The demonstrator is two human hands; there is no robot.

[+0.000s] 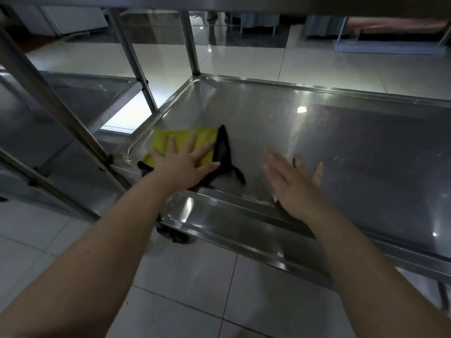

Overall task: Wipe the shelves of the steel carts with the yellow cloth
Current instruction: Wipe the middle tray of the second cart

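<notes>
The yellow cloth (181,140) lies flat in the near left corner of a steel cart's lower shelf (329,132). A black edge of the cloth sticks out to its right. My left hand (181,163) presses down on the cloth with its fingers spread and straight. Further right, my right hand (291,181) is stretched out over the bare steel shelf, fingers straight and holding nothing; it looks slightly blurred.
A second steel cart (80,98) stands close on the left, its posts (136,62) rising beside the shelf. The upper shelf's edge (244,3) runs overhead at the top. A caster wheel (177,234) sits under the near corner. Pale floor tiles (183,289) lie around.
</notes>
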